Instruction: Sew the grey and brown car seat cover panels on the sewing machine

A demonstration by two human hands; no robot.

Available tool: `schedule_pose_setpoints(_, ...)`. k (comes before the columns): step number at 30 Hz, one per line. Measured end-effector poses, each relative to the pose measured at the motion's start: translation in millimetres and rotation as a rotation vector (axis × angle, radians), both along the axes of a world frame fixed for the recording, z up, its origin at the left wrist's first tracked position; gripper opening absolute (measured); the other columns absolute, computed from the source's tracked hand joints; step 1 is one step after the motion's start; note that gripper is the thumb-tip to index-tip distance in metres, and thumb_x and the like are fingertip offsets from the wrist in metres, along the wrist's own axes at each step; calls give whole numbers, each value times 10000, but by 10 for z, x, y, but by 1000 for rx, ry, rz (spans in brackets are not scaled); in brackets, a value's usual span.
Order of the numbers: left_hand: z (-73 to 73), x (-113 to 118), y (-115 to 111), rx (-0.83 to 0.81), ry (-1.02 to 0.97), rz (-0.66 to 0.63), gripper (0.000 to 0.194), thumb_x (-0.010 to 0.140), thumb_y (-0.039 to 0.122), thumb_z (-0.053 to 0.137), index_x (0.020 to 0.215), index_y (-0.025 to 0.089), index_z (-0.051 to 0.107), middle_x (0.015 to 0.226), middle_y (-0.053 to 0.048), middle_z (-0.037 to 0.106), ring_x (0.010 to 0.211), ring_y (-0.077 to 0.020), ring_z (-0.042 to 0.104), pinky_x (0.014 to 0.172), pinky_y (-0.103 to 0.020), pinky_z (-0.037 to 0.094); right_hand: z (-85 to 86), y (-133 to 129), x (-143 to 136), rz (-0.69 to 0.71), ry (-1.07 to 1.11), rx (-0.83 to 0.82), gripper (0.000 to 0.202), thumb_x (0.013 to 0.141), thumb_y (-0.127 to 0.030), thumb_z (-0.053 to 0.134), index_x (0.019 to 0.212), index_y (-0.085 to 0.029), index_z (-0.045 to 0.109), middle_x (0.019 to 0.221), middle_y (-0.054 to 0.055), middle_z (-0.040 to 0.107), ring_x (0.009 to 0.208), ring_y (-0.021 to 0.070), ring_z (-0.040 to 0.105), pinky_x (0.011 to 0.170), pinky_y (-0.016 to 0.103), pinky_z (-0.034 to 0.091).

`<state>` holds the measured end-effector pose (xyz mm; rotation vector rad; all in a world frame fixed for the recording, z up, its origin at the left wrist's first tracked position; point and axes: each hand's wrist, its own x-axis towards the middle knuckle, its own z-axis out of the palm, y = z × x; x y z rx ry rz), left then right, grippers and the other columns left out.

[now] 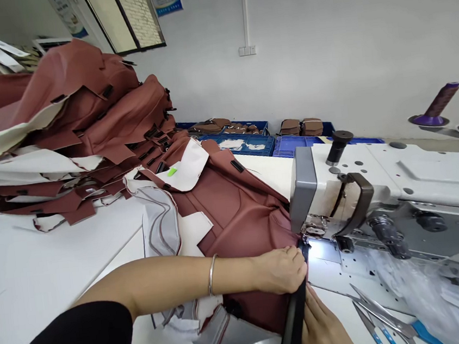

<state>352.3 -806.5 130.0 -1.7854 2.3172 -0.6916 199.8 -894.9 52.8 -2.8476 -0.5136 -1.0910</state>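
A reddish-brown leather-like cover [233, 210] lies under the sewing machine's [378, 178] needle area, its grey-white backing folded out on the left. Along its right edge runs a stiff black strip [296, 318] that reaches up to the presser foot. My left hand [283, 269] reaches across the cover, fingers curled closed over the strip and the cover's edge just in front of the foot. Lower down, my right hand [323, 323] grips the strip from its right side, fingers pressed against it and pointing toward the needle; its thumb is hidden.
Scissors with blue handles [392, 319] and crumpled clear plastic [426, 293] lie to the right. A tall pile of similar covers [83, 110] with black clips fills the back left. Blue crates [246, 141] stand behind the table; thread cones [436, 106] rise at the right.
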Motion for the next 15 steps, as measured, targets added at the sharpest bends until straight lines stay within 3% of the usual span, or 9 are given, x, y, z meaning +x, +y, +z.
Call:
schedule_pose_setpoints(5, -62, -66, -23, -34, -32, 46, 297, 829, 192, 425, 983, -12, 577, 978, -273, 595, 824, -279, 591, 676, -391, 468, 94, 11, -9, 6, 9, -2, 366, 781, -181, 464, 1093, -40, 597, 1090, 194, 607, 1158, 343, 487, 896, 435, 513)
schedule_pose_setpoints(15, -26, -102, -44, 12, 20, 95, 266, 839, 170, 410, 934, 7, 596, 897, -242, 608, 783, -259, 581, 649, -370, 462, 326, 12, -18, 43, 118, 43, 418, 775, -50, 360, 1126, -8, 583, 1159, 227, 564, 1230, 341, 418, 923, 491, 495)
